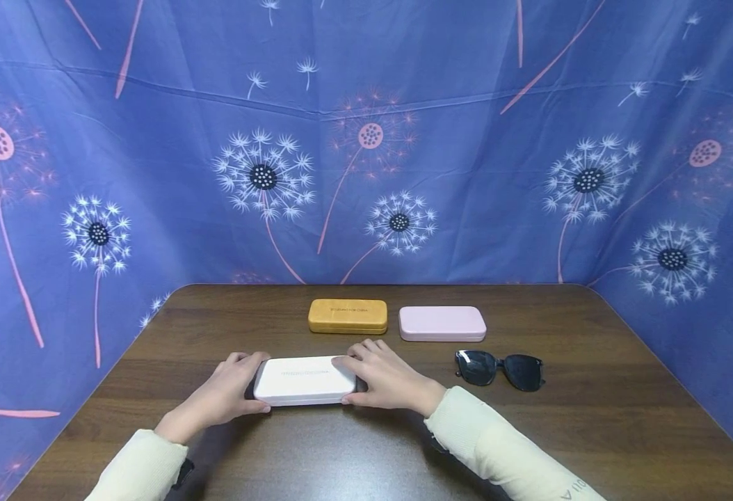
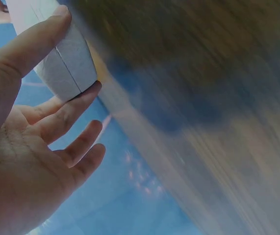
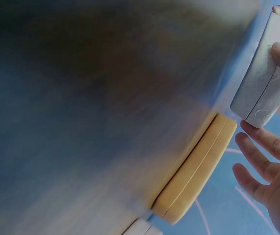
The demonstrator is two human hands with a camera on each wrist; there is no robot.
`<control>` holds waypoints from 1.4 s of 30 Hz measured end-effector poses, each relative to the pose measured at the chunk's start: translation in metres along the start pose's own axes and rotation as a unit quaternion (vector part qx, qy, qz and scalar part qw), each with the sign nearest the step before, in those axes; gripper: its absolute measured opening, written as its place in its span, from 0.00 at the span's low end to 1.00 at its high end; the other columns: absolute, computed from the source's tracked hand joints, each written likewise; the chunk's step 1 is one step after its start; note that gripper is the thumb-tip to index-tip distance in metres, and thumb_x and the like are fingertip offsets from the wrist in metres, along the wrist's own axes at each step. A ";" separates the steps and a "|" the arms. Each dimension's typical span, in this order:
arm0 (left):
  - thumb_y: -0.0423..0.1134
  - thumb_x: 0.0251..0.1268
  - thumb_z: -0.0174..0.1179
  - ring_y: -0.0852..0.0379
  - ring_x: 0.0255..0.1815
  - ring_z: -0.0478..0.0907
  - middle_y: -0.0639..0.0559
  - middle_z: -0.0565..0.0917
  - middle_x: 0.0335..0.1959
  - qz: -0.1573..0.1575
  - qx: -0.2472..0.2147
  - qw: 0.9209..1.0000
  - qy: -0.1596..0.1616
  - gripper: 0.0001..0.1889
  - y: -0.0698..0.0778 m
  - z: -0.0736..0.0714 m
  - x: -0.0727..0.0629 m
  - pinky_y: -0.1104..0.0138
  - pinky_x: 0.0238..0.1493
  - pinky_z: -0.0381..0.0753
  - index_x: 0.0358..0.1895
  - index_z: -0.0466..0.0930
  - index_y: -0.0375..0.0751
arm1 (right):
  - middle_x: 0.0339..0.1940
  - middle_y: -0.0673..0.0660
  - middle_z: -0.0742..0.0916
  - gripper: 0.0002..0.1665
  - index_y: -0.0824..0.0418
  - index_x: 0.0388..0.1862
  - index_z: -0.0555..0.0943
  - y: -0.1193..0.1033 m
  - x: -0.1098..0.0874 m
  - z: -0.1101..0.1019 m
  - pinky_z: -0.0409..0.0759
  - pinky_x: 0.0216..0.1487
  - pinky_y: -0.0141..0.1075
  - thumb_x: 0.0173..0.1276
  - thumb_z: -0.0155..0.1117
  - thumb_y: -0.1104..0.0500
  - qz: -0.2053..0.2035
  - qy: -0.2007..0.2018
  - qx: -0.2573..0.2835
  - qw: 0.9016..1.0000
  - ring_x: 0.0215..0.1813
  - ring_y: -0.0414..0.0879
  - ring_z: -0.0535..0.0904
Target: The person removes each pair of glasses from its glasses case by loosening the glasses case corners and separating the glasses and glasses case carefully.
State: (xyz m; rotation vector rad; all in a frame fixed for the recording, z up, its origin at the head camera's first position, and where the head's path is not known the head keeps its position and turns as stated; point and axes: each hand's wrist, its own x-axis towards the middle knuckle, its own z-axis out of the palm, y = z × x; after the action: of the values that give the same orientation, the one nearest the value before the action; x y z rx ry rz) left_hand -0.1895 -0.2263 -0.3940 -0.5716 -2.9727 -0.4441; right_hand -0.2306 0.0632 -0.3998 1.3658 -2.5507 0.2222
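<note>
The white case (image 1: 304, 379) is at lower centre of the head view; thumb and fingers of left hand (image 1: 231, 386) and right hand (image 1: 385, 376) clamp its ends; positioning it seems the step; the next move likely needs level grips.

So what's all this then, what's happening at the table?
A person is holding a closed white case with both bare hands, the left hand gripping one end and the right hand the other. Farther back on the wooden table, a yellow case and a pink case lie side by side, both closed. A pair of dark sunglasses lies off to the right, with neither hand touching it.
</note>
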 end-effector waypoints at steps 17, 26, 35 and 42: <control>0.48 0.31 0.74 0.36 0.49 0.71 0.41 0.80 0.44 -0.012 0.014 1.000 -0.004 0.39 -0.053 -0.027 -0.030 0.44 0.43 0.69 0.52 0.69 0.35 | 0.47 0.49 0.81 0.36 0.49 0.60 0.70 -0.039 0.055 0.017 0.70 0.50 0.38 0.56 0.57 0.33 -0.034 0.004 -0.065 0.997 0.49 0.44 0.73; 0.47 0.27 0.75 0.34 0.46 0.71 0.39 0.80 0.42 -0.021 0.020 1.000 -0.002 0.40 -0.079 -0.032 -0.041 0.42 0.39 0.70 0.51 0.69 0.36 | 0.45 0.48 0.80 0.35 0.46 0.59 0.70 -0.058 0.079 0.024 0.69 0.44 0.34 0.57 0.55 0.31 -0.027 -0.012 -0.098 0.995 0.46 0.43 0.71; 0.46 0.26 0.75 0.35 0.45 0.72 0.36 0.79 0.42 -0.042 0.027 0.998 -0.026 0.41 -0.098 -0.034 -0.047 0.42 0.38 0.70 0.51 0.68 0.36 | 0.42 0.47 0.80 0.33 0.45 0.56 0.70 -0.073 0.096 0.032 0.67 0.41 0.32 0.56 0.54 0.30 -0.017 -0.023 -0.118 0.993 0.44 0.43 0.71; 0.44 0.25 0.75 0.34 0.45 0.72 0.34 0.79 0.42 -0.043 0.026 0.998 -0.029 0.40 -0.105 -0.033 -0.049 0.42 0.40 0.70 0.50 0.68 0.36 | 0.39 0.46 0.79 0.32 0.45 0.54 0.71 -0.078 0.101 0.037 0.66 0.39 0.32 0.56 0.53 0.29 -0.014 -0.024 -0.136 0.990 0.42 0.42 0.71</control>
State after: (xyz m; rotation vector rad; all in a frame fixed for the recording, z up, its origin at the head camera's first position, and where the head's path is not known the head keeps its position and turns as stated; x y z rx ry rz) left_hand -0.1827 -0.3461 -0.3971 -0.4621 -3.0630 -0.3611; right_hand -0.2244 -0.0690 -0.4052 1.3144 -2.4848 -0.1612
